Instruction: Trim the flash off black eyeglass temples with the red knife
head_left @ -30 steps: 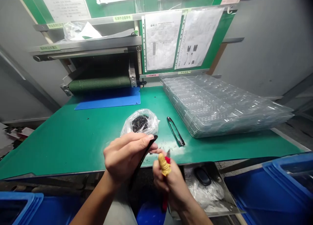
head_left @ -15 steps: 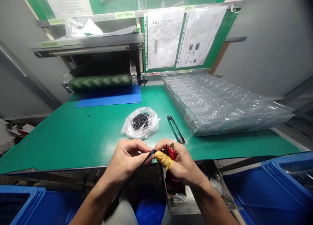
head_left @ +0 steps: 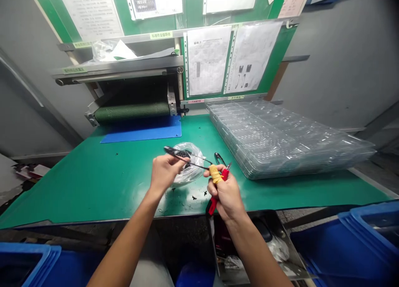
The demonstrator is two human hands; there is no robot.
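My left hand pinches a thin black strip above a clear plastic bag of small black parts. The strip's thin end reaches across toward my right hand. That hand grips a red-handled cutter, and a yellow finger cover sits on one finger. Its tip stands just above the handle. Black snips lie on the green mat, partly hidden behind my right hand's fingers. Small black bits are scattered on the mat below the bag.
A large stack of clear plastic trays lies to the right on the mat. A blue sheet and a green roller machine stand behind. Blue bins sit at the lower corners, and a metal tray lies below the bench edge.
Both hands have moved forward over the mat and apart. The black strip now lies nearly level over the bag, and the red-handled cutter points up and away.
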